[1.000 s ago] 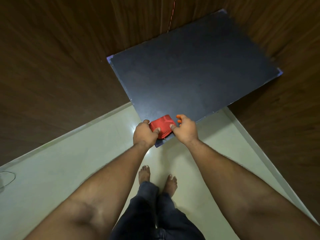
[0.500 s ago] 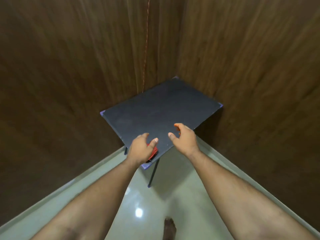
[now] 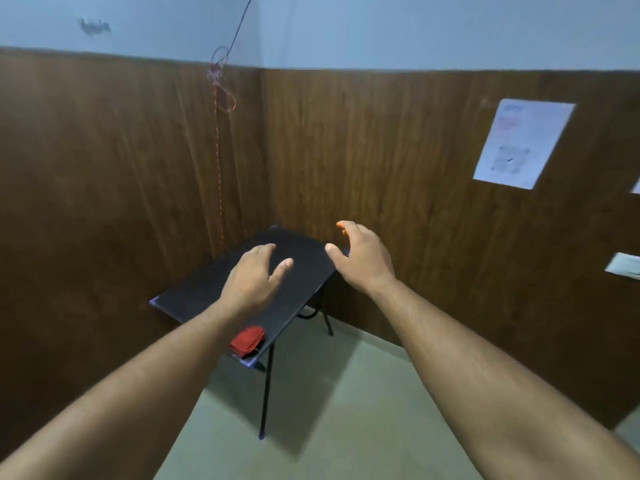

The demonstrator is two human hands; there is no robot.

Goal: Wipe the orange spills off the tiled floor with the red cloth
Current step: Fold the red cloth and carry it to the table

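Currently the red cloth (image 3: 248,341) lies folded on the near corner of the dark desk (image 3: 214,289), just by the edge, partly behind the left forearm. Neither hand touches it.

Left hand (image 3: 254,282): raised over the desk top, fingers loosely spread and relaxed, holding nothing. Right hand (image 3: 363,259): also raised, beyond the desk's right edge, fingers gently curved with thumb apart, holding nothing. An orange stain shows on the right hand's fingertip (image 3: 343,225); I cannot tell what the substance is.

Tiled floor (image 3: 329,427): the visible stretch, under and in front of the desk, is pale and even. No orange spills can be made out on it in this view. The view is tilted up toward the wooden wall panelling (image 3: 104,185), so much of the floor lies outside the frame.

Judgement on progress: two readings fit. Either wiping is finished and the cloth has been put down on the desk, or the cloth has not yet been taken up for the job. The folded cloth, both hands free, and a floor patch without marks lean toward the first, but this cannot be confirmed here.

What remains, if anything: check the unseen floor for orange marks; if any are found, pick up the cloth from the desk corner and wipe.
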